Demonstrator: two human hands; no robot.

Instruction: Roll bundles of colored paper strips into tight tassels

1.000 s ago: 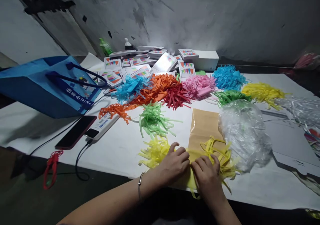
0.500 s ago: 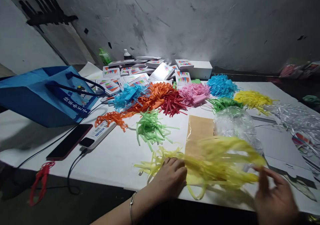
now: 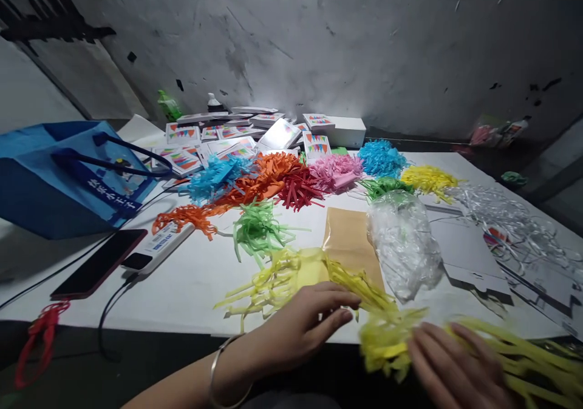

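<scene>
Yellow tissue-paper fringe (image 3: 277,281) lies at the table's front edge, its solid band in the middle and cut strips at both sides. My left hand (image 3: 314,315), with a bangle on its wrist, is at the fringe's near side. Its thumb and fingers are apart, the fingertips close to the twisted strips. At the lower right, my right hand (image 3: 455,360) grips another yellow tissue tassel (image 3: 387,342), held past the table edge. Loose strips hang out on both sides of that hand, partly smeared by motion. A light green tassel (image 3: 259,230) lies just behind.
A brown paper piece (image 3: 350,239) and a crumpled clear plastic bag (image 3: 403,245) lie beyond my hands. Coloured tassels, including a pink one (image 3: 337,172), form a row before stacked printed packs (image 3: 237,133). At left are a phone (image 3: 98,263), power bank (image 3: 157,248) and blue bag (image 3: 59,184).
My right hand has moved down and nearer, taking a yellow tassel off the table. My left hand has lifted from the fringe and opened. The view has shifted to the right.
</scene>
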